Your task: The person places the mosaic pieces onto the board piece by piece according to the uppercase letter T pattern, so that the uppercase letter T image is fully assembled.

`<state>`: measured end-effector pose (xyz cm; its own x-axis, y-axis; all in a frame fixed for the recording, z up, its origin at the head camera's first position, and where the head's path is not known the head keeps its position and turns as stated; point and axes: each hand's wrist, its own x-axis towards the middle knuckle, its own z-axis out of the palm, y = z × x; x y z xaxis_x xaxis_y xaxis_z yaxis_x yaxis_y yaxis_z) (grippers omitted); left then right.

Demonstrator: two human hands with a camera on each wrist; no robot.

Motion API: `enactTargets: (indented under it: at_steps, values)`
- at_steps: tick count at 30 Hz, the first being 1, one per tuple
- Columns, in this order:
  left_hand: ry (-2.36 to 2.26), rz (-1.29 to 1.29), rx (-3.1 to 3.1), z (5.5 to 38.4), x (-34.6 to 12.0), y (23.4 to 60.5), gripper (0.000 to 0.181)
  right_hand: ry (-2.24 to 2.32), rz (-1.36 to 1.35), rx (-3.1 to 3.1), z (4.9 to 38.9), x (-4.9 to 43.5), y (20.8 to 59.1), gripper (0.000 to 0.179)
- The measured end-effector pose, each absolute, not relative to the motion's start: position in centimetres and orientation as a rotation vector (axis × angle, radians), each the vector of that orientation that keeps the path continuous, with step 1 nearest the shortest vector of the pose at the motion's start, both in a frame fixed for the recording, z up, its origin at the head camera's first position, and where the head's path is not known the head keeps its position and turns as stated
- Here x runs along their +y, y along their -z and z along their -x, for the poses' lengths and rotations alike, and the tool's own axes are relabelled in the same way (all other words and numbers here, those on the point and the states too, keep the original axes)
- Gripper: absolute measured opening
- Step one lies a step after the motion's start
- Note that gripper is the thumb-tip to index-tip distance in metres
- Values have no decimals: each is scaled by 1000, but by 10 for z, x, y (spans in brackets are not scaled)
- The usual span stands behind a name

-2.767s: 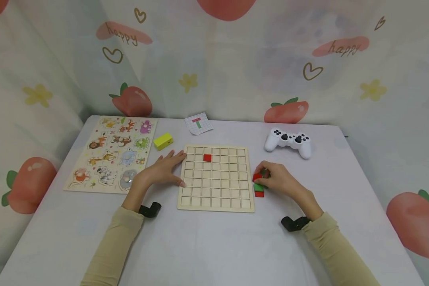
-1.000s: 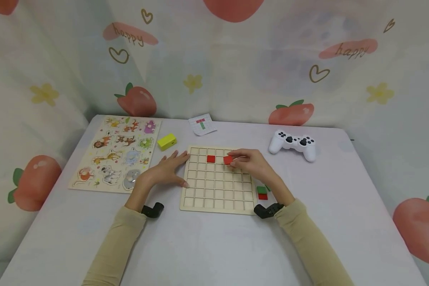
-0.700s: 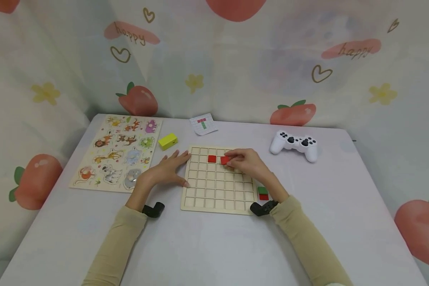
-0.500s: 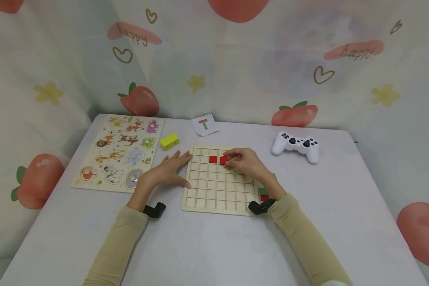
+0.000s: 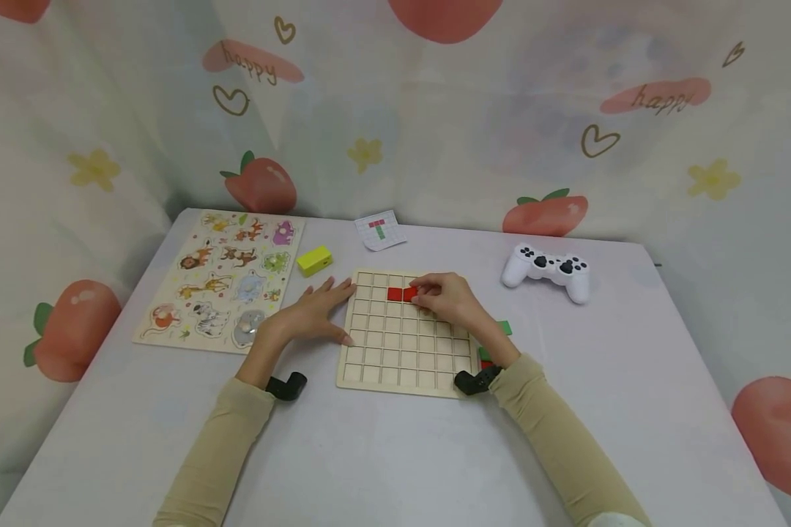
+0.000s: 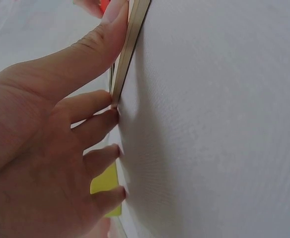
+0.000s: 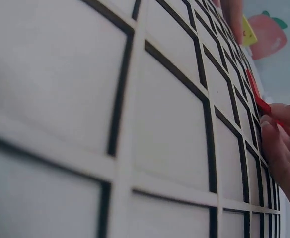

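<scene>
A wooden grid board (image 5: 382, 359) lies in the middle of the table. My right hand (image 5: 451, 300) pinches a red square tile (image 5: 409, 294) over the board's second row, right beside another red tile (image 5: 394, 294) that sits in a cell. In the right wrist view the pinched tile (image 7: 274, 114) looks slightly tilted. My left hand (image 5: 310, 316) has its fingers spread, thumb and fingertips touching the board's left edge; the left wrist view shows that board edge (image 6: 131, 49) against the thumb. Green tiles (image 5: 504, 328) and a red tile (image 5: 486, 364) lie right of the board, partly hidden by my right wrist.
A paper card (image 5: 380, 230) with a red and green T pattern lies behind the board. A yellow block (image 5: 314, 260) and an animal puzzle board (image 5: 191, 322) are at the left. At the back right lies a white game controller (image 5: 547, 272).
My right hand has carried a red tile from the pile at the right onto the board, then leftward up to the first red tile. My left hand stays at the board's edge.
</scene>
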<state>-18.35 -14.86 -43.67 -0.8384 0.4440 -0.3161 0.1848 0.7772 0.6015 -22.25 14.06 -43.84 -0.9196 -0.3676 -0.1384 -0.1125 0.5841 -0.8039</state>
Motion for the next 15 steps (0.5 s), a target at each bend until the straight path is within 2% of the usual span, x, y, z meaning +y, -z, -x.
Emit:
enactTargets:
  at_steps: [15]
  values:
    - [-783, -493, 2528, 183, -150, 435, 103, 1246, 387, 2575, 217, 147, 437, 35]
